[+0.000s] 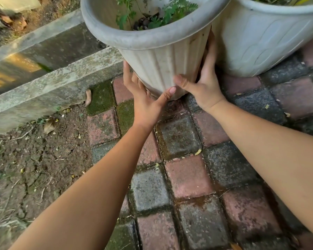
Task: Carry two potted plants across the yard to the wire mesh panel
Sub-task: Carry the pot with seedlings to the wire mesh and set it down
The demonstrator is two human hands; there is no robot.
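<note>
A tall white ribbed plastic pot point(163, 58) with small green leafy plants stands on the paving. My left hand point(145, 98) lies against its lower left side with fingers spread and the thumb at the base. My right hand point(204, 83) presses its lower right side, its fingers pushed into the gap beside a second, wider white pot point(260, 42) that stands close on the right. Both pots rest on the ground. The wire mesh panel is not in view.
Red and grey paving blocks point(188, 174), mossy in places, cover the ground under me. A concrete kerb point(52, 87) runs along the left, with a drain channel point(43, 51) behind it. Bare cracked soil point(34, 168) lies at lower left.
</note>
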